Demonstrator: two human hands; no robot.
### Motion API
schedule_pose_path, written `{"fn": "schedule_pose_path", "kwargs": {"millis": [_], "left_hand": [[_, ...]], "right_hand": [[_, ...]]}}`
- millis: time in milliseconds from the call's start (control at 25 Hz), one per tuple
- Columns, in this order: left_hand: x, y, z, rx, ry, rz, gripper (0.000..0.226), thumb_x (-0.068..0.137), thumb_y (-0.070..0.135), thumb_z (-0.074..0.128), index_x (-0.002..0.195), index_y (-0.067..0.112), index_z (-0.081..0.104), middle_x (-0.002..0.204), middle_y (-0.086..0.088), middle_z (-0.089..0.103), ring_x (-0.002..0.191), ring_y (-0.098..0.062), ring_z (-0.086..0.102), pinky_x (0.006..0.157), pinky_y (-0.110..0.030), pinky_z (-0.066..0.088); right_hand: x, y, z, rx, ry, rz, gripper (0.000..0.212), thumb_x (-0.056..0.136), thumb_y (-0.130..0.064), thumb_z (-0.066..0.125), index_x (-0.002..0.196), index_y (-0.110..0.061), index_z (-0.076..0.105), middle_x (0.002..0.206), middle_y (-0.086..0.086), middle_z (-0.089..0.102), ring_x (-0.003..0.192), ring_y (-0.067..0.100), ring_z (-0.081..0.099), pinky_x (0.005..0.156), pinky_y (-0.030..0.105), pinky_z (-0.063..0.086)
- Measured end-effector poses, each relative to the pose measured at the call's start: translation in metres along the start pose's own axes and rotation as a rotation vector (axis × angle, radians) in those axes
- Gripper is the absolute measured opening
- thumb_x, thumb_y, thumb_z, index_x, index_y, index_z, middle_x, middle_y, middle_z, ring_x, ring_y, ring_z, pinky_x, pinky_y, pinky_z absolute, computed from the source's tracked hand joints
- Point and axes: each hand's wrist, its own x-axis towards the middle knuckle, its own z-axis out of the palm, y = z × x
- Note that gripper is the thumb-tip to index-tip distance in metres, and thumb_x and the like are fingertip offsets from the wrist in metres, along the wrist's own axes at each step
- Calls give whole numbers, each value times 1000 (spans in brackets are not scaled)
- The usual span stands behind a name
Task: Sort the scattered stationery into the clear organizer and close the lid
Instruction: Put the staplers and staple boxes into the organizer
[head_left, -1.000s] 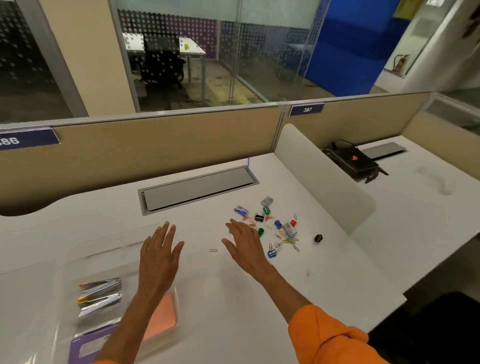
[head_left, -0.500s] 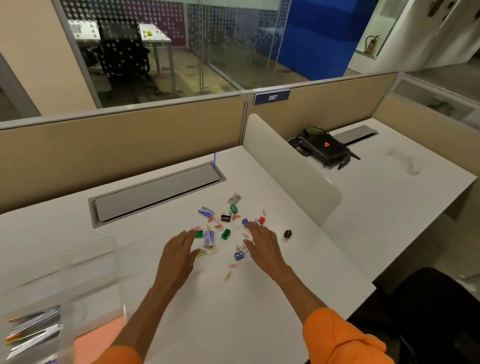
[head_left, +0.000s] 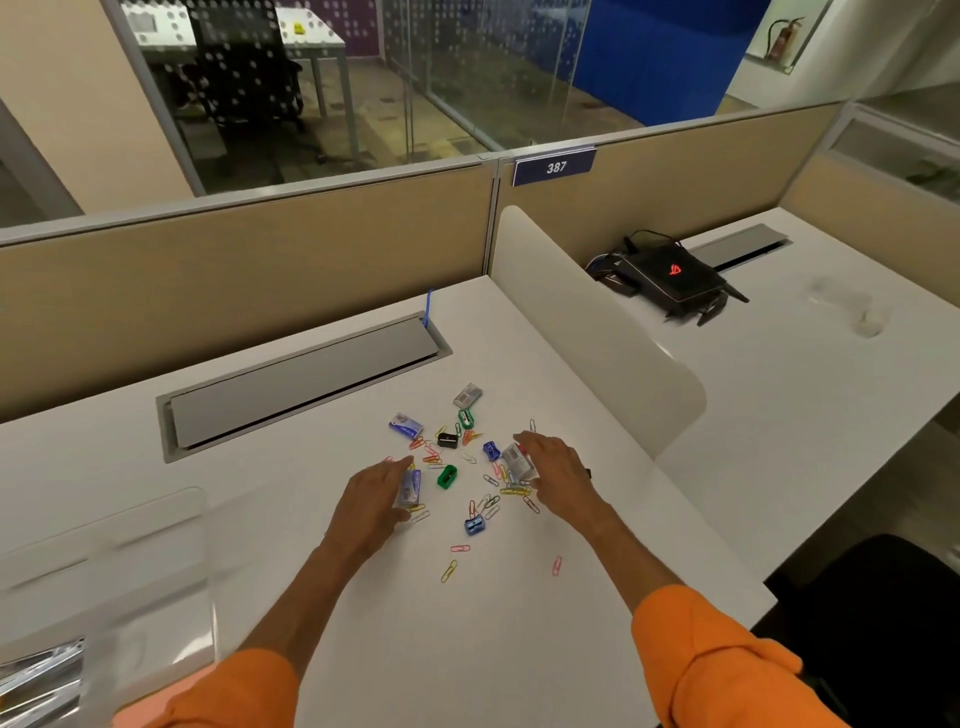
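- Clock setup: 12 points away from the person, and the centre is the pile (head_left: 431, 458) of clips and sharpeners in the middle of the table (head_left: 363, 634).
- The left hand (head_left: 376, 499) sits at the pile's 8 o'clock edge. Its fingers are fairly straight and it's right up against a small box (head_left: 408, 491).
- The right hand (head_left: 561, 475) is at the 3 o'clock edge with another box (head_left: 517, 462) at its fingertips.
- Honestly I can't tell whether either hand is pinching its box or just touching it, since the thumbs are mostly hidden.
- The left box's long axis runs roughly 12 to 6. The right one is tipped a bit, more like 11 to 5.
- The bit that matters is the organizer (head_left: 119, 587). It's well apart from the pile, down at about 8 o'clock near the table's left edge.
- It's blurry, but its lid (head_left: 104, 525) looks up, so nothing's closed yet.
- So the left hand is clearly nearer to it. Anything the right hand picks up has to cross in front of the body to reach it.
- A few stray clips (head_left: 449, 570) lie at 6 o'clock, nearer the person than the pile.
- My guess is it's early days, as most of the stuff is on the table.
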Motion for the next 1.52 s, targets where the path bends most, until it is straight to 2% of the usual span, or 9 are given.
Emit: {"fn": "schedule_pose_path", "kwargs": {"millis": [200, 360, 520, 840, 960, 1200, 1520], "left_hand": [[18, -2, 1, 24, -47, 9, 77, 84, 30, 71, 148, 26, 28, 152, -3, 36, 138, -23, 34, 113, -35, 29], [26, 1, 3, 69, -36, 48, 71, 86, 28, 68, 147, 24, 31, 143, -5, 46, 132, -23, 41, 109, -33, 33], [30, 0, 2, 60, -23, 63, 71, 86, 27, 68, 147, 23, 31, 143, -5, 46, 133, -23, 40, 110, -34, 32], [32, 3, -1, 22, 36, 53, 65, 88, 30, 65, 144, 18, 35, 138, -7, 49, 129, -23, 43, 107, -32, 35], [27, 0, -6, -11, 71, 45, 70, 84, 33, 69, 144, 21, 34, 137, -6, 50, 126, -23, 45, 104, -32, 38], [7, -4, -23, -75, 162, 81, 69, 82, 34, 72, 141, 22, 38, 136, -2, 52, 123, -21, 48, 102, -32, 39], [-40, -38, -53, -86, 287, 43, 72, 82, 33, 72, 143, 23, 35, 134, 2, 53, 122, -19, 47, 101, -31, 40]], "right_hand": [[23, 9, 9, -105, -78, -57, 80, 80, -6, 71, 147, -23, 31, 157, 2, 24, 140, 26, 28, 109, 38, 30], [37, 10, 13, -201, -133, -74, 76, 82, -20, 73, 146, -25, 32, 159, 0, 18, 142, 28, 24, 111, 39, 29], [41, 10, 16, -220, -154, -87, 68, 85, -21, 69, 144, -25, 36, 159, 1, 16, 143, 29, 21, 112, 38, 27], [41, 6, 10, -123, -104, -53, 63, 80, -16, 73, 136, -24, 45, 156, -1, 26, 141, 25, 27, 110, 36, 26], [41, -4, 4, -54, -48, -52, 64, 77, -12, 74, 133, -23, 47, 154, -2, 31, 138, 22, 32, 108, 34, 27], [37, -45, -3, 62, 27, -108, 61, 79, -13, 72, 134, -21, 44, 137, -2, 48, 127, 21, 42, 98, 30, 29], [29, -119, 4, 96, 6, -215, 57, 81, -19, 72, 131, -25, 45, 133, -4, 49, 123, 19, 44, 99, 29, 29]]}}
